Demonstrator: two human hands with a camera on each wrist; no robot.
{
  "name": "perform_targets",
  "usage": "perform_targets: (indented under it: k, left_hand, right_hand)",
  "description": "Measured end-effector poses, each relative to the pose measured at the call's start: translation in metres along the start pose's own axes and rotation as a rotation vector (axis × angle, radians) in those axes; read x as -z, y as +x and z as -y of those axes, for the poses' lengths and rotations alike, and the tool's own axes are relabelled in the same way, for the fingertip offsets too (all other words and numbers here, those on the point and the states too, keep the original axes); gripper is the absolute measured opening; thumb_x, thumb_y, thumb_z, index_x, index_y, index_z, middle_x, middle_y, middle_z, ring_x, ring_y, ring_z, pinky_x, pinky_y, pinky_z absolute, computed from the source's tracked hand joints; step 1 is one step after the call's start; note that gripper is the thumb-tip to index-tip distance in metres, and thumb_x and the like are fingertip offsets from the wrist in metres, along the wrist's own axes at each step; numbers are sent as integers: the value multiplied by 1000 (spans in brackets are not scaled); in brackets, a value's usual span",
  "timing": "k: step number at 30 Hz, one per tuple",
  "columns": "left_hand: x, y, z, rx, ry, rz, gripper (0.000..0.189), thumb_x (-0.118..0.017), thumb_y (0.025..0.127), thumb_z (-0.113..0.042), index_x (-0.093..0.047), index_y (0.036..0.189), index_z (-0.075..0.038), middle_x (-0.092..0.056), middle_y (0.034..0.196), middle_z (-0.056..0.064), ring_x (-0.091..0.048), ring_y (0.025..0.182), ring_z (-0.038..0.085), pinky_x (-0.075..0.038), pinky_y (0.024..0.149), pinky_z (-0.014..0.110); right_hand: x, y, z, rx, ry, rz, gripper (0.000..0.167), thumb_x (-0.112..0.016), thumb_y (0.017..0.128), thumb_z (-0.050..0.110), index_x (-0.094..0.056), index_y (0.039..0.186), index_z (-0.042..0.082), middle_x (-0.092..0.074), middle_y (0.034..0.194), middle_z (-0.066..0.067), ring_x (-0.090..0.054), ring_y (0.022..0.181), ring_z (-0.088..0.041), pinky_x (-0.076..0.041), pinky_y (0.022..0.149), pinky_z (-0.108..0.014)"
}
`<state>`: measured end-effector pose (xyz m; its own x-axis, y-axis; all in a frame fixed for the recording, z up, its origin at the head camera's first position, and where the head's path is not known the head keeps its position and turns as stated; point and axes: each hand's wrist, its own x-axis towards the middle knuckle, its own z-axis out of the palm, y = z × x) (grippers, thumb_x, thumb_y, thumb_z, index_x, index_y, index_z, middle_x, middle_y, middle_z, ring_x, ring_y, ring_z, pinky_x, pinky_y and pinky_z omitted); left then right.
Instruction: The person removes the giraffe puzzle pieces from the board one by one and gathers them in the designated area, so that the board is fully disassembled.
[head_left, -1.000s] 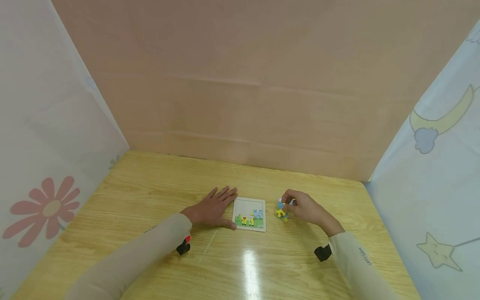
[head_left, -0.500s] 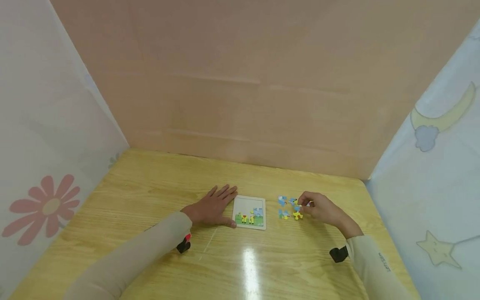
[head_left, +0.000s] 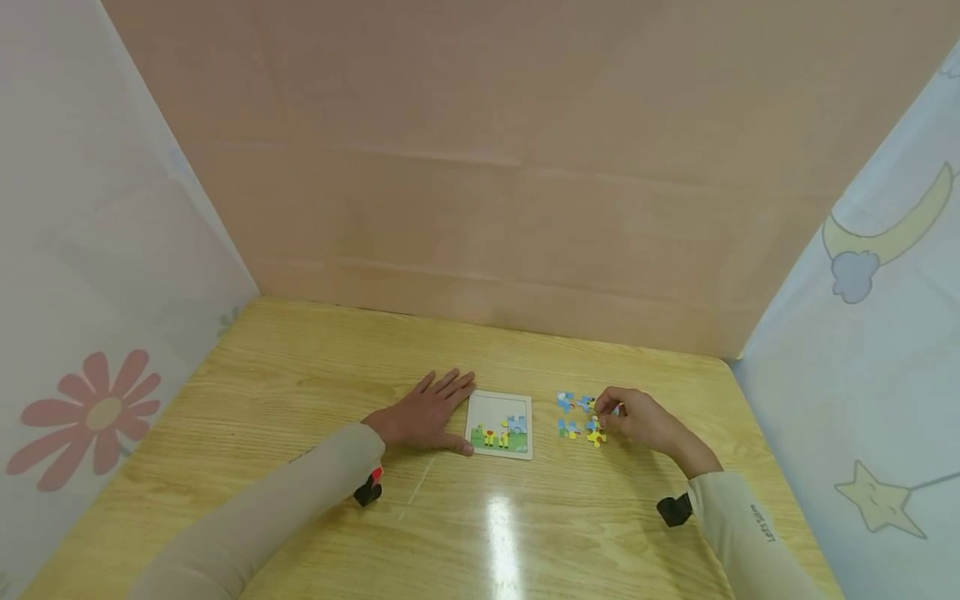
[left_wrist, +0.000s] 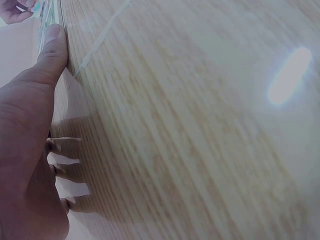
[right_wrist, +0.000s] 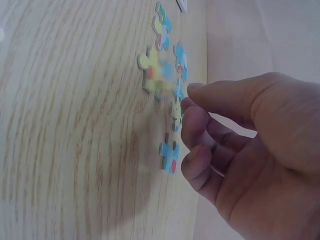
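My left hand [head_left: 425, 419] rests with spread fingers on the table at the left edge of a small square puzzle board [head_left: 489, 407]; its thumb meets the board's lower left corner. Joined pieces with green ground, yellow figures and blue sky fill the board's lower part. To the right, my right hand [head_left: 637, 422] pinches a yellow and blue puzzle piece [head_left: 597, 437] at its thumb and index fingertips. In the right wrist view this yellow puzzle piece [right_wrist: 152, 70] looks blurred and tilted, and the fingertips hide its near end.
Several loose puzzle pieces lie around the right hand, among them a blue one [head_left: 565, 402], a green and blue one [head_left: 567, 429] and a blue one with a red dot [right_wrist: 170, 157]. A brown wall sheet [head_left: 480, 208] stands behind the wooden table [head_left: 420, 533].
My right hand has moved right with the yellow piece, away from the other pieces, which now show spread out. Lately the yellow piece has shifted slightly nearer to me. The left hand stays put.
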<state>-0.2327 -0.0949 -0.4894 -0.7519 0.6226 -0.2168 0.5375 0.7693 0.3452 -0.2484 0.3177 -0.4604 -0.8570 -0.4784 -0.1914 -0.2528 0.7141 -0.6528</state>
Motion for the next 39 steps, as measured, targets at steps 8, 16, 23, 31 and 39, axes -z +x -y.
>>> perform_targets:
  k: [8,16,23,31,39]
  left_hand:
    - [-3,-1,2,0,7,-3,108,-63,96,-72,-19,172,-9,-9,183,7,-5,170,34,-6,136,63]
    - [-3,-2,2,1,6,4,109,-63,96,-73,-17,172,-10,-7,183,6,-4,171,33,-5,136,63]
    - [-3,-3,1,-4,-3,-3,108,-64,96,-72,-19,172,-10,-9,183,6,-6,170,34,-7,136,64]
    - [-4,-2,1,0,13,0,110,-62,95,-75,-17,173,-12,-7,183,5,-4,171,32,-6,136,63]
    - [-2,0,1,7,38,3,111,-60,95,-77,-16,173,-13,-6,183,3,-3,171,30,-5,137,61]
  right_hand:
    - [-3,-1,0,-4,-2,-7,10,-64,106,10,-68,114,4,-69,110,-11,-56,85,-18,-50,70,-24]
    - [-8,4,4,18,17,6,11,-63,106,8,-68,114,2,-69,108,-12,-53,74,-11,-48,64,-23]
    - [-18,15,15,48,12,14,11,-64,105,8,-68,114,4,-69,107,-10,-55,75,-11,-50,65,-23]
    - [-31,29,35,87,30,73,15,-64,106,10,-67,119,3,-69,104,-11,-55,75,-11,-51,63,-23]
    - [-49,46,59,137,11,96,17,-67,103,8,-69,119,3,-71,107,-9,-53,73,-9,-49,66,-22]
